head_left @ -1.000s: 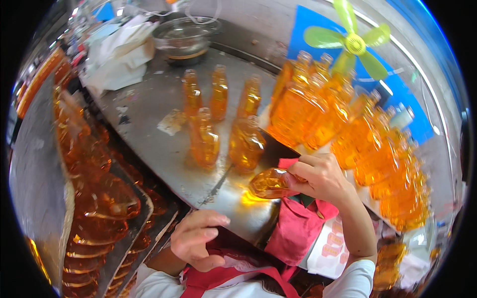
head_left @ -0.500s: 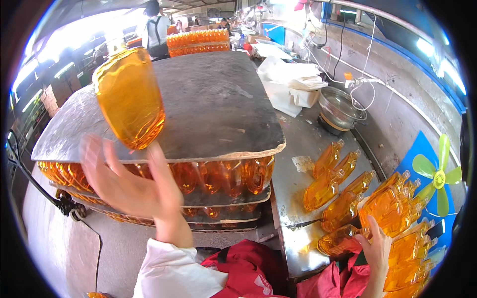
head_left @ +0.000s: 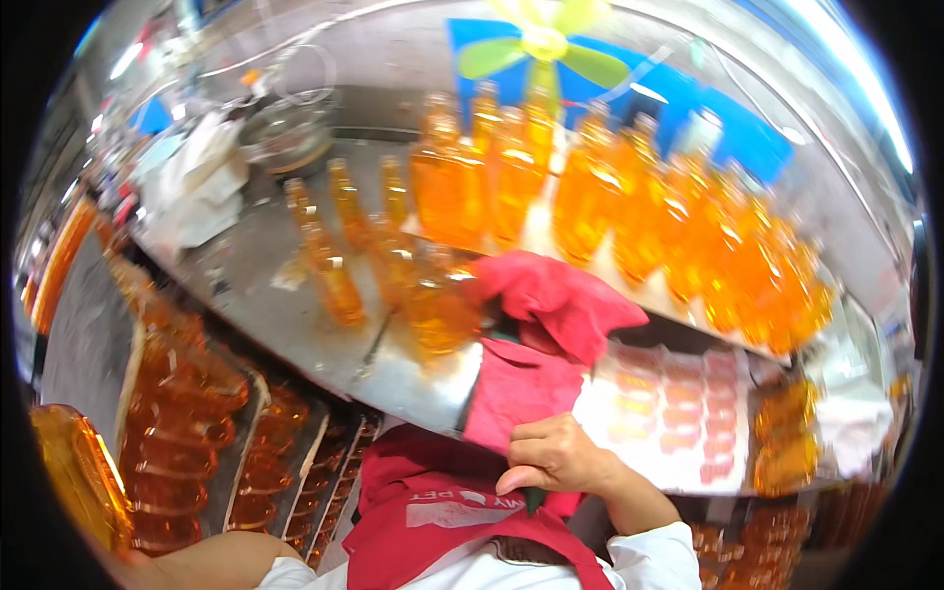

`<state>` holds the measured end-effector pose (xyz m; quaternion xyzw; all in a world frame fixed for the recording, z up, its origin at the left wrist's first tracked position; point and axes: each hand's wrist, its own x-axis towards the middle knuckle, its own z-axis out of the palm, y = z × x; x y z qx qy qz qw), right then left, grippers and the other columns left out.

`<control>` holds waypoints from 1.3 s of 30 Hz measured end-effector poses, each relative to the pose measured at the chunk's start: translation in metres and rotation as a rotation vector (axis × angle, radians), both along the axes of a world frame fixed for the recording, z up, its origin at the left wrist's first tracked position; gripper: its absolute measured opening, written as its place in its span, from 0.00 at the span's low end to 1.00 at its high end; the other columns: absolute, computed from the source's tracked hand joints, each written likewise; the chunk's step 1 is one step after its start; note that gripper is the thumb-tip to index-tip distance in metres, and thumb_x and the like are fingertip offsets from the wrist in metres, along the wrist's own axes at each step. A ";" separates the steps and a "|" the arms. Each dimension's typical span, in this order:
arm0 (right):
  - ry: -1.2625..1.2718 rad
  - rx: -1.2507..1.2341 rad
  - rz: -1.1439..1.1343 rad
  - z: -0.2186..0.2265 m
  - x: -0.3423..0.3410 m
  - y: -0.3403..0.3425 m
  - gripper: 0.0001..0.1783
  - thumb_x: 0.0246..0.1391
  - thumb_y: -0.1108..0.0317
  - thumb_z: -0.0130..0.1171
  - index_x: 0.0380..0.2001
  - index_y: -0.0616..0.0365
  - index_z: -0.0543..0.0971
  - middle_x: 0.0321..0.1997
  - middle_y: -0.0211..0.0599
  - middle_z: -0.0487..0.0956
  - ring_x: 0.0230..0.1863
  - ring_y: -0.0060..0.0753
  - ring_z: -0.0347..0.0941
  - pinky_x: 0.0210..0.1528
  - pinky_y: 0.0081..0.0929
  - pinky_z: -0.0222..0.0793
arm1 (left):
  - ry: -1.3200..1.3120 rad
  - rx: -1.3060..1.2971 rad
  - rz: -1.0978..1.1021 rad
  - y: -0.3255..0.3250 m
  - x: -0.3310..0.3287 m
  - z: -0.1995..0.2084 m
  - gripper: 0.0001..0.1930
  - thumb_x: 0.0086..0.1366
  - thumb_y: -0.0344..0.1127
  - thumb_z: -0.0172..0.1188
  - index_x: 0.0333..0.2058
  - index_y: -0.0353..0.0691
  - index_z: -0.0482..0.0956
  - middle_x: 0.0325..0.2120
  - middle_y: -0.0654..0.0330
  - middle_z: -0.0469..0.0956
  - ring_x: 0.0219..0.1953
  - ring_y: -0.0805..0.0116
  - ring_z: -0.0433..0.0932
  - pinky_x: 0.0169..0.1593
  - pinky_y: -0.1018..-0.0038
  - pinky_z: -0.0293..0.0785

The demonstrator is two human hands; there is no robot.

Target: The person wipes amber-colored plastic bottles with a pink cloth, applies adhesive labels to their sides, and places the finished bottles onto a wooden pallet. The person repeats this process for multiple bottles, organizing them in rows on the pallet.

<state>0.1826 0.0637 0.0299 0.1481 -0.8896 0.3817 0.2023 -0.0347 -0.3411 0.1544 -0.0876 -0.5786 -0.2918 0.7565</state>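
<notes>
My right hand (head_left: 556, 452) is closed at the lower edge of a red cloth (head_left: 521, 388), its fingers curled over the fabric. The cloth drapes up onto the metal table (head_left: 270, 324), beside a bottle of amber liquid (head_left: 438, 320) lying there. At the far lower left, my left hand (head_left: 123, 568) shows only as a sliver at the picture's rim, fingers hidden. Just above it is another amber bottle (head_left: 84, 482), cut off by the rim; whether the hand holds it is unclear. I wear a red apron (head_left: 433, 511).
Amber bottles (head_left: 590, 197) crowd the table's back and right. Others lie on its left part, near a glass bowl (head_left: 285, 133) and white paper (head_left: 202, 187). A white tray (head_left: 674, 418) sits right. Bottles in board-separated layers (head_left: 177, 433) stand left. A green fan (head_left: 544, 42) is behind.
The view has swung right toward the metal table. My left hand, earlier spread beside a bottle over the stack, is now at the left rim. My right hand has closed on the red cloth.
</notes>
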 end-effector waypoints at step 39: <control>0.037 0.129 -0.718 -0.019 0.020 0.052 0.20 0.47 0.78 0.63 0.45 0.51 0.82 0.51 0.37 0.80 0.33 0.30 0.82 0.22 0.20 0.72 | -1.792 0.046 -2.336 0.375 0.026 -0.210 0.26 0.71 0.35 0.48 0.65 0.43 0.55 0.58 0.59 0.64 0.54 0.68 0.71 0.50 0.71 0.75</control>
